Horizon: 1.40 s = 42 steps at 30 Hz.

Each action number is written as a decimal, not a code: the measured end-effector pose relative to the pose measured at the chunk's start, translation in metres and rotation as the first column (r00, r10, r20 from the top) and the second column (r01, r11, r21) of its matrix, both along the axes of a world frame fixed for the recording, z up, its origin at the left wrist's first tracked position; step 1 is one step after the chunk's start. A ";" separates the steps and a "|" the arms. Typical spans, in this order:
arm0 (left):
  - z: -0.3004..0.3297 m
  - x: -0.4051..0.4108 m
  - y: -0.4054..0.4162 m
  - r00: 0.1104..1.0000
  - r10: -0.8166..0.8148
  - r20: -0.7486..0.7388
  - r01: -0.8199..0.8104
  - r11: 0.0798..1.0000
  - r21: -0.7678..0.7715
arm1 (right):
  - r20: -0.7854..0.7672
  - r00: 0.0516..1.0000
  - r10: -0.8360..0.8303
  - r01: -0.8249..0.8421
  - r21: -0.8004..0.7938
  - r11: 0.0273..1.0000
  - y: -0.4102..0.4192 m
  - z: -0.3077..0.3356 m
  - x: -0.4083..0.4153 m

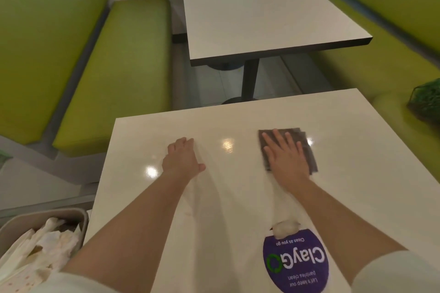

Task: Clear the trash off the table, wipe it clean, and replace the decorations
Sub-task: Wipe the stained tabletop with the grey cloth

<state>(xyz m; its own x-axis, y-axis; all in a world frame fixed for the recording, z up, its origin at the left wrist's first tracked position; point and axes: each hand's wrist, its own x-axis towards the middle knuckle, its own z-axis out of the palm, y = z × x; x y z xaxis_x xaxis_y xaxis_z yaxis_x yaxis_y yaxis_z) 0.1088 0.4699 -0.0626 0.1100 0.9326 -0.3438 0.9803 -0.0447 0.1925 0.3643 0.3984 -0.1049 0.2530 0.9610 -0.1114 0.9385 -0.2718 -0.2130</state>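
Note:
A white table (238, 197) fills the lower middle of the head view. My right hand (285, 157) lies flat, fingers spread, pressing a folded brown-grey cloth (307, 150) onto the table top at the right. My left hand (183, 159) rests on the bare table top to the left, fingers loosely curled, with nothing in it. A grey bin (59, 216) with crumpled white paper trash (42, 247) stands at the table's lower left. A green plant decoration in a dark frame (426, 100) sits on the right bench.
A round purple sticker (295, 261) is on the table near me, its top edge torn. A second white table (262, 12) stands beyond a gap of floor. Green padded benches (119, 66) line both sides.

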 end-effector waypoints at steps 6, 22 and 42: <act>0.000 -0.005 -0.001 1.000 -0.002 0.031 0.002 1.000 -0.003 | -0.034 0.978 -0.206 0.205 -0.029 0.978 0.033 0.000 -0.008; 0.011 -0.001 0.016 1.000 -0.007 0.002 0.007 0.997 -0.075 | 0.013 0.999 0.046 -0.046 0.017 0.999 0.070 -0.006 0.006; 0.013 -0.006 0.028 0.999 -0.032 -0.011 0.031 0.995 -0.094 | -0.004 0.986 0.165 -0.164 0.047 0.985 0.117 -0.006 -0.040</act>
<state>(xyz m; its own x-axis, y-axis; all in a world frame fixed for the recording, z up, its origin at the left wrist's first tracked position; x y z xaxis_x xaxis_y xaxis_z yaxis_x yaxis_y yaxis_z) 0.1030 0.4975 -0.0491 0.1338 0.8923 -0.4312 0.9811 -0.0580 0.1846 0.3244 0.5150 -0.1112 0.0903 0.9937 -0.0671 0.9679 -0.1034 -0.2291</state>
